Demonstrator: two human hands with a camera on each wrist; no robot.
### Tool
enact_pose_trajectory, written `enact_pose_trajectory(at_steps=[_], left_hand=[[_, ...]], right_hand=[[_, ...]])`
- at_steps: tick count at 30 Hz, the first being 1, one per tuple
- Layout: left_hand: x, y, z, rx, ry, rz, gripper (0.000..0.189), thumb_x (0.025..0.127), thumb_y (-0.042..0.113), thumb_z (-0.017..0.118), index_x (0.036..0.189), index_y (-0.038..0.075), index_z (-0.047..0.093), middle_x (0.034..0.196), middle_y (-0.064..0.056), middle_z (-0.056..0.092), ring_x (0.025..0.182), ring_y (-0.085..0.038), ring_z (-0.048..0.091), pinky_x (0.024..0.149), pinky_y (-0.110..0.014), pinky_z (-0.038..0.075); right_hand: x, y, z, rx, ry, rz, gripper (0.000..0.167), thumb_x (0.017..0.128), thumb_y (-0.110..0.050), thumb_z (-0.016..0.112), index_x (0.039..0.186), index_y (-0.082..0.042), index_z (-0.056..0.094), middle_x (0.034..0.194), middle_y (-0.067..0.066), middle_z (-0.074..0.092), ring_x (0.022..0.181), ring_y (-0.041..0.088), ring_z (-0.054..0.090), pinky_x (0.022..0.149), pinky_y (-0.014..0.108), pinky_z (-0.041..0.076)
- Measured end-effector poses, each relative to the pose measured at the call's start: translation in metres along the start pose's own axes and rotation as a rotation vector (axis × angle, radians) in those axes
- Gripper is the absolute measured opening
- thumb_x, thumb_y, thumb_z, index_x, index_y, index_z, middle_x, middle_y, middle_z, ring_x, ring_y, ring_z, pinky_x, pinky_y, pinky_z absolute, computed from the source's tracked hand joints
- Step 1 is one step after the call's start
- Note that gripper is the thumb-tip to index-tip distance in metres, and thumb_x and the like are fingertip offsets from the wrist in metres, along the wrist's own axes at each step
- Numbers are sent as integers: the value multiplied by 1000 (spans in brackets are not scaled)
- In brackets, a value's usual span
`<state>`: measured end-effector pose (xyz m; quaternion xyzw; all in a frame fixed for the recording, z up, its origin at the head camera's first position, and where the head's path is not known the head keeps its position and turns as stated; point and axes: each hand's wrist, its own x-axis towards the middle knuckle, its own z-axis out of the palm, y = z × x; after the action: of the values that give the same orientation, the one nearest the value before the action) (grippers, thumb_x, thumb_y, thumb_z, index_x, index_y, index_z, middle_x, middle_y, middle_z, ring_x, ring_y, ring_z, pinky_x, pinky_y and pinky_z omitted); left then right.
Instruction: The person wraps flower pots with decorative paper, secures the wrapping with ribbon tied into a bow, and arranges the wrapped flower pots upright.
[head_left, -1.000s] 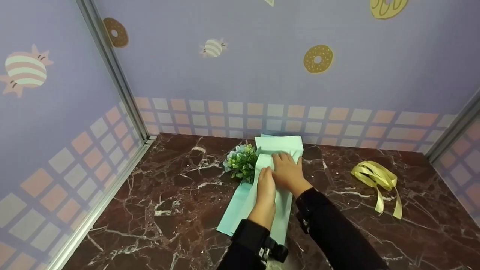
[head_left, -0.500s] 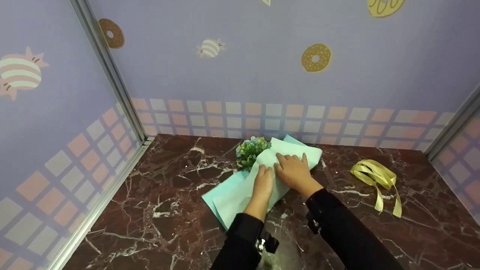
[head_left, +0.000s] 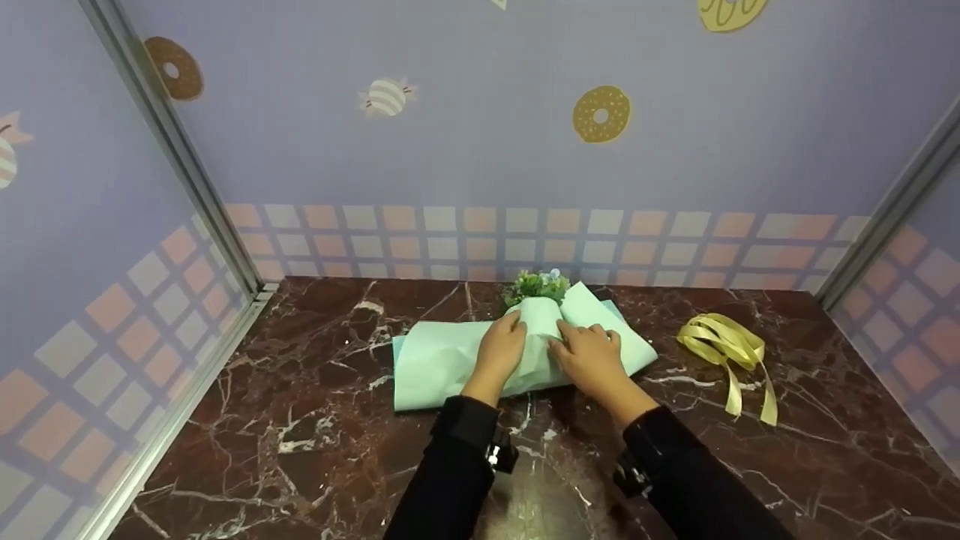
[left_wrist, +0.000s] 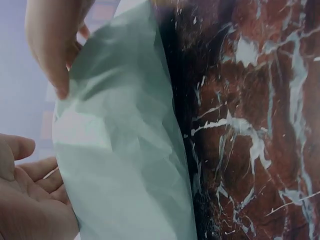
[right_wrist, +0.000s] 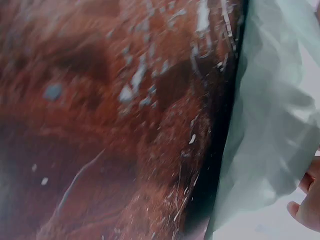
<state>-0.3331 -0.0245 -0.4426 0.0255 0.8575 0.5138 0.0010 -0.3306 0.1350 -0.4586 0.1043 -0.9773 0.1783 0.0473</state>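
Note:
A bunch of small artificial flowers (head_left: pixel 541 287) with green leaves shows above pale mint-green wrapping paper (head_left: pixel 442 367) on the table. The paper is folded across the front of the bunch and hides its lower part. My left hand (head_left: pixel 501 349) grips the left side of the bundle, its fingers (left_wrist: pixel 44 176) reaching behind the paper in the left wrist view. On the other side my right hand (head_left: pixel 590 354) holds the paper near the fold. Only a small part of a hand (right_wrist: pixel 311 197) shows at the edge of the right wrist view.
A loosely coiled yellow ribbon (head_left: pixel 724 341) lies to the right, its two tails toward me. The dark red marbled table (head_left: pixel 322 465) meets a patterned lilac wall (head_left: pixel 480 150) at the back, with side panels left and right.
The wrapped bunch has turned clockwise: the flowers have gone from the left to the far side, and the paper now lies crosswise. Both hands have turned with it, keeping contact.

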Motion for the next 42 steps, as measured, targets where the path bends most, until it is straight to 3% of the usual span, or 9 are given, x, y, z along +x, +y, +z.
enact_pose_trajectory(at_steps=[7, 11, 14, 18, 24, 35, 42], left_hand=[[-7, -12, 3, 179, 70, 63, 44, 105, 24, 45, 142, 2, 48, 143, -18, 46, 132, -33, 43, 108, -46, 36], [-12, -14, 5, 180, 123, 46, 46, 105, 24, 46, 145, 3, 45, 143, -19, 44, 130, -34, 45, 105, -46, 40], [-15, -14, 6, 180, 131, 53, 46, 105, 24, 46, 145, 2, 43, 144, -19, 43, 130, -34, 45, 104, -46, 41], [-18, -14, 6, 176, 127, 69, 44, 104, 22, 47, 143, 2, 47, 145, -18, 43, 131, -34, 43, 106, -47, 39], [-18, -16, 4, 221, 156, 67, 42, 103, 22, 49, 140, 3, 51, 142, -19, 49, 134, -33, 41, 113, -57, 21], [-15, -22, 0, 229, 166, 83, 44, 103, 20, 49, 142, 0, 46, 141, -19, 49, 132, -33, 43, 113, -57, 19], [-11, -25, -3, 258, 149, 112, 46, 104, 21, 46, 147, 5, 42, 150, -17, 39, 137, -32, 37, 114, -57, 18]], right_hand=[[-6, -20, 1, -48, 124, -19, 43, 101, -39, 50, 132, -11, 62, 115, 13, 66, 107, 35, 51, 94, 57, 30], [-5, -29, -1, -52, 204, -37, 37, 100, -39, 53, 121, -13, 69, 107, 10, 69, 103, 32, 53, 91, 56, 30], [0, -31, -2, -32, 225, 2, 36, 99, -41, 54, 114, -12, 71, 104, 10, 69, 104, 33, 52, 93, 56, 30], [7, -27, 0, 18, 170, 95, 47, 99, -45, 53, 123, -7, 65, 115, 16, 65, 112, 38, 49, 94, 58, 30], [13, -20, 6, 160, 53, 186, 57, 101, -47, 45, 140, -5, 52, 134, 18, 55, 123, 41, 42, 98, 59, 24], [21, -21, 11, 343, -7, 163, 55, 102, -41, 43, 145, -6, 45, 141, 17, 50, 125, 38, 41, 98, 58, 23], [24, -23, 12, 429, -71, 129, 54, 103, -36, 38, 149, -6, 38, 145, 19, 46, 131, 41, 39, 102, 60, 20]])
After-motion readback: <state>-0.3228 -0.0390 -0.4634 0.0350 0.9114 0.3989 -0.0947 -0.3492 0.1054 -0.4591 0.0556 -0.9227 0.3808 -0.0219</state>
